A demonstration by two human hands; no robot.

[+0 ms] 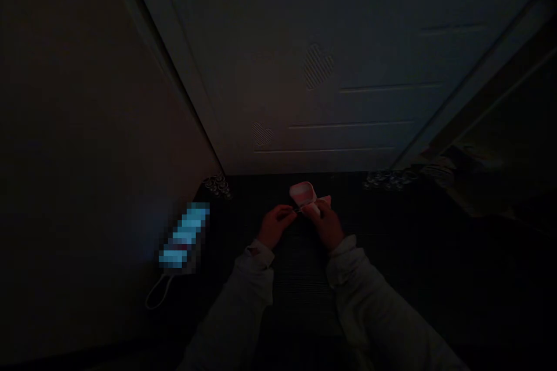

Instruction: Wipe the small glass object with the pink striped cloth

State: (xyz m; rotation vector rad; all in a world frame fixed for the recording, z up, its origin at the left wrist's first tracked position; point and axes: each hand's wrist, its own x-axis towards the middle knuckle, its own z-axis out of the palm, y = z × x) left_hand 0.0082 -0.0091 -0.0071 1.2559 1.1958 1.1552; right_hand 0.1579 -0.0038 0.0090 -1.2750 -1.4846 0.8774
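In the dim light, a small pink case-like thing with a rounded, hollow-looking part tipped up is at my fingertips. My right hand is closed on it, and a pink corner sticks out past the fingers. My left hand is closed in a pinch close to the right fingertips. A thin, pale sliver shows between the two hands, too small and dark to name. Both hands are over a dark surface with a fine grain, and pale sleeves cover my wrists.
A phone-like thing with a lit, blurred screen and a wrist loop lies at the left. Behind stands a pale panel with raised hearts. Clusters of shiny round beads sit at its foot; dim items are at right.
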